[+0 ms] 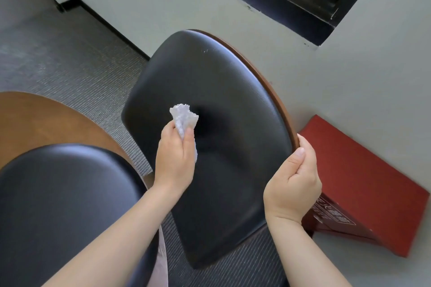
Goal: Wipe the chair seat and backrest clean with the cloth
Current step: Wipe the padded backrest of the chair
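Two bare forearms (121, 235); short, plain thumbnails (300, 153)

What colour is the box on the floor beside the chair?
Dark red box, with pale lettering on its side; the head view shows it.

Soft even daylight filling frame; faint sheen glinting on black chair pad (198, 58); wide-angle bending edges.

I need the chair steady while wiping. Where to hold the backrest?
Take the backrest by its thin wooden rim on the right edge, coming from the right: fingers wrap behind, thumb in front, as the right hand does, leaving its front free for the cloth.
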A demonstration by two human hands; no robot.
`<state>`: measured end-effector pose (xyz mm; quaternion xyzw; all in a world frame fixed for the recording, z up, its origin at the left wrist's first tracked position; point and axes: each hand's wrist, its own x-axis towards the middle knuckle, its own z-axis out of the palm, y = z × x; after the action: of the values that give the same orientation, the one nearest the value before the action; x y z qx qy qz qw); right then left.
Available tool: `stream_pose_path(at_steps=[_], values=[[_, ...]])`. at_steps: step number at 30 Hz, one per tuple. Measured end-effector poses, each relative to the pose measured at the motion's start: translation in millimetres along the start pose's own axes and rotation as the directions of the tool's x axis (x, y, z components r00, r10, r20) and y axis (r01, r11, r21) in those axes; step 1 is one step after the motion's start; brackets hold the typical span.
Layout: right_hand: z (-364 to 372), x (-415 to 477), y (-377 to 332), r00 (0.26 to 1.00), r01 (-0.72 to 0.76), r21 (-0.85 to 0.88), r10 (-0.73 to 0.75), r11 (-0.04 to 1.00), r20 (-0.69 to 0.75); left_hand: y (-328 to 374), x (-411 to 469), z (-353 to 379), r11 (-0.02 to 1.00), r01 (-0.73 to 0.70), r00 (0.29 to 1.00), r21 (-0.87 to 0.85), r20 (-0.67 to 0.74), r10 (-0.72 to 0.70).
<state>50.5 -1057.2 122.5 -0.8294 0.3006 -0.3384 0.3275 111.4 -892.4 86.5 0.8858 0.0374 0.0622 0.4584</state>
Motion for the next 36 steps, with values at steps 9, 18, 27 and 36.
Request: stream_pose_path(at_steps=[9,18,27,36], values=[[-1,1,-4,1.000,0.000,-0.019,0.000,1.000,0.003,109,56,2,0.957,-0.172,0.985,-0.235,-0.047,0.165],[-1,2,-4,1.000,0.008,-0.033,-0.008,0.999,0.009,110,75,48,0.904,-0.306,0.930,0.297,0.298,0.217],[-4,5,-5,0.996,-0.017,-0.011,0.018,1.000,0.084,103,86,48,0.933,-0.242,0.950,0.265,0.259,0.173],[0,56,-36,0.900,0.060,-0.120,-0.001,0.991,0.437,96,95,47,0.953,-0.213,0.970,0.214,0.162,0.180]])
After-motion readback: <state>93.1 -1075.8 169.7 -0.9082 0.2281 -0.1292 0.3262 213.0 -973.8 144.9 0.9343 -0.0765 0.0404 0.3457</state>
